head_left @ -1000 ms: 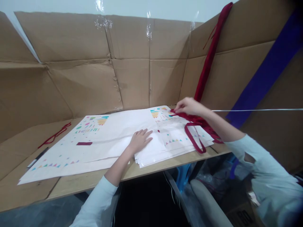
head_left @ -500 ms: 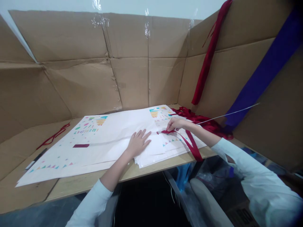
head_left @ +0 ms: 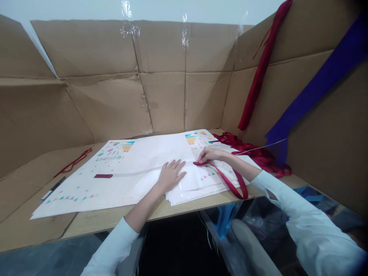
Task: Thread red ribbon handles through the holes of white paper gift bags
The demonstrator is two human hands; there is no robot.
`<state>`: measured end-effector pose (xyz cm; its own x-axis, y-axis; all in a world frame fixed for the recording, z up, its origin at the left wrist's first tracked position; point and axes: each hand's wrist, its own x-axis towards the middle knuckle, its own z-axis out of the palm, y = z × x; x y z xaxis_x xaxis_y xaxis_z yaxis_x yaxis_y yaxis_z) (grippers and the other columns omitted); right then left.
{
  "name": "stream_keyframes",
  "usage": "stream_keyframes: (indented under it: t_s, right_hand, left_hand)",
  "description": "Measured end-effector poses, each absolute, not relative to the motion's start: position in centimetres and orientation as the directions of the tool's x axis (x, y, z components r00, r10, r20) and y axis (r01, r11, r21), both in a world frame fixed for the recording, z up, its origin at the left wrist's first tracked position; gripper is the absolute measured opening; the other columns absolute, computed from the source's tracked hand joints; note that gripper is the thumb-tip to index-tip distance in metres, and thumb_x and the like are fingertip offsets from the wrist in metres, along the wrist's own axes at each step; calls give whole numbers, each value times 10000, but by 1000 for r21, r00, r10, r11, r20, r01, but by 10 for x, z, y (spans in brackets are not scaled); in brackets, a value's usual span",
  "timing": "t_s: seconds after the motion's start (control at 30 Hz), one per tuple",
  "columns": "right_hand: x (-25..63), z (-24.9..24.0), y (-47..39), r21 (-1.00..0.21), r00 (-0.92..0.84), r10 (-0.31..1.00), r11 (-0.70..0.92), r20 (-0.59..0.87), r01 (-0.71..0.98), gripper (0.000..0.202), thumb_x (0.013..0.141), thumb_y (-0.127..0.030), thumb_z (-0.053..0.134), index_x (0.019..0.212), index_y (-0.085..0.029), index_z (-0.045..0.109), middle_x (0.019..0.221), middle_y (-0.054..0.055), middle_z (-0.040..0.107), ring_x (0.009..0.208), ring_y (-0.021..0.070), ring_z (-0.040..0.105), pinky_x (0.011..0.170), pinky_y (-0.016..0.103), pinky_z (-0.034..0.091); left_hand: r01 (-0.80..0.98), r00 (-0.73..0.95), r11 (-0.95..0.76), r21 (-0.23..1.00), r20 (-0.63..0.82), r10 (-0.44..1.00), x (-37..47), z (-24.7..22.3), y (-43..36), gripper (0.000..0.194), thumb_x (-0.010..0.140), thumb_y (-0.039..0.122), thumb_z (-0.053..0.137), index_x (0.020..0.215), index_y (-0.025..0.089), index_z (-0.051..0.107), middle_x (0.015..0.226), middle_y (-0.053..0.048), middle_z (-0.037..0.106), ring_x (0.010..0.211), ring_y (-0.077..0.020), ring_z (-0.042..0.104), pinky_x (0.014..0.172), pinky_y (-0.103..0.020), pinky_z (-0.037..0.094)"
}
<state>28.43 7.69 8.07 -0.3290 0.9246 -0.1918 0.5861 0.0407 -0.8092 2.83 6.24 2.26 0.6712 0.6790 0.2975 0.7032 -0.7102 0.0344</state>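
My left hand (head_left: 170,177) lies flat with fingers spread on a white printed sheet (head_left: 140,153). To its right, my right hand (head_left: 209,154) pinches a dark red ribbon (head_left: 243,188), whose end rests on the paper and whose loop hangs over the table's front edge. A thin pale rod (head_left: 264,146) sticks out to the right from behind my right forearm. On the left part of the sheet a short dark red strip (head_left: 103,176) shows through or lies on the paper; which one I cannot tell.
Loose red ribbons (head_left: 258,155) pile up at the table's right. A red cord (head_left: 73,163) and a pen (head_left: 53,188) lie left of the paper. Cardboard walls (head_left: 163,99) stand around the table (head_left: 115,216); a red strip (head_left: 261,73) and a purple strip (head_left: 316,82) hang on the right.
My right hand has shifted slightly left, and the metallic tip seen earlier at the ribbon's end no longer shows. The hanging loop is rounder. My left hand stays on the paper.
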Motion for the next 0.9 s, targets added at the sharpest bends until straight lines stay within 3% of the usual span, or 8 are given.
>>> stream_keyframes:
  t_s: [0.13, 0.3, 0.53, 0.7, 0.8, 0.9]
  right_hand:
    - [285, 79, 82, -839, -449, 872, 92, -192, 536, 283, 583, -263, 689, 825, -119, 719, 829, 76, 668, 732, 138, 584, 675, 223, 447]
    - [284, 81, 87, -862, -523, 809, 38, -270, 505, 340, 586, -257, 694, 888, -102, 688, 845, 86, 662, 751, 146, 601, 648, 222, 461]
    - [263, 76, 80, -895, -487, 863, 104, -136, 433, 325, 610, -267, 645, 864, -106, 521, 708, 52, 612, 647, 153, 581, 564, 237, 428]
    - [258, 67, 84, -835, -410, 912, 215, -13, 506, 244, 594, -235, 611, 786, -122, 510, 745, 16, 545, 634, 111, 520, 565, 217, 398]
    - [255, 62, 91, -815, -426, 904, 269, 30, 513, 217, 602, -195, 588, 785, -128, 494, 752, 5, 513, 626, 97, 482, 560, 208, 385]
    - [249, 58, 95, -789, -457, 886, 337, 80, 513, 163, 637, -163, 558, 778, -127, 483, 758, 10, 507, 631, 97, 470, 572, 206, 385]
  left_hand:
    - [694, 676, -719, 36, 308, 669, 24, 23, 64, 526, 914, 518, 235, 1375, 281, 327, 1405, -12, 345, 1295, -218, 302, 1039, -435, 241]
    - [655, 712, -754, 50, 293, 638, 15, 23, 67, 525, 908, 541, 230, 1373, 314, 320, 1415, -3, 328, 1301, -205, 293, 1045, -415, 224]
    - [660, 701, -743, 114, 263, 663, 15, 27, 71, 524, 900, 551, 246, 1369, 325, 305, 1407, 1, 346, 1294, -213, 301, 1031, -440, 238]
    - [658, 684, -727, 197, 247, 686, 31, 36, 74, 448, 884, 525, 334, 1236, 272, 447, 1322, -38, 450, 1203, -202, 410, 973, -462, 317]
    - [664, 671, -729, 165, 298, 679, 41, 34, 71, 433, 895, 491, 339, 1243, 250, 430, 1316, -36, 457, 1227, -198, 384, 1010, -496, 261]
    - [642, 698, -763, 75, 352, 623, 43, 28, 68, 414, 921, 406, 323, 1286, 233, 414, 1343, -31, 433, 1282, -179, 311, 1057, -436, 209]
